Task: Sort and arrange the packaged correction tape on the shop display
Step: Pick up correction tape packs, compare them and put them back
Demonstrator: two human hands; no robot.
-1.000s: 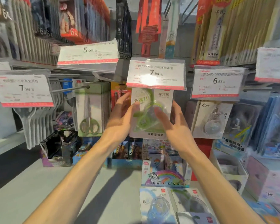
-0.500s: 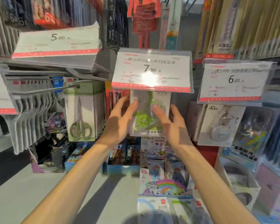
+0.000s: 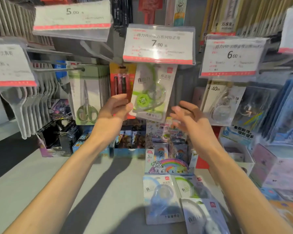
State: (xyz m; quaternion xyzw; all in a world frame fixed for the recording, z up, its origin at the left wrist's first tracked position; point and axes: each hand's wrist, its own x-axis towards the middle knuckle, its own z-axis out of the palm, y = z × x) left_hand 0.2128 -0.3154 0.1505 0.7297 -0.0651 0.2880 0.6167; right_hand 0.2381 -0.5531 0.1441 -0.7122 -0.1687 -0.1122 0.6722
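Note:
A green correction tape pack [image 3: 152, 93] hangs slightly tilted under the 7.90 price tag [image 3: 159, 44]. My left hand [image 3: 115, 108] is at its lower left edge, fingers loosely curled, with the thumb tip touching the pack's front. My right hand [image 3: 186, 115] is just right of the pack and below it, clear of it, with spread, blurred fingers. Three more packs lie on the counter near me: a blue one [image 3: 161, 196], a green one [image 3: 191, 186] and a pale one [image 3: 203, 217] overlapping both.
A clear 40m tape pack [image 3: 222, 102] hangs right under the 6.00 tag [image 3: 232, 56]. Left of the green pack hang a red pen pack [image 3: 122, 78] and scissors packs [image 3: 88, 98]. Boxes of cards line the counter's back, including a rainbow pony box [image 3: 169, 164].
Both hands held the green pack by its sides before. My right hand has let go and drawn back to the right; my left hand has slid to the lower left edge.

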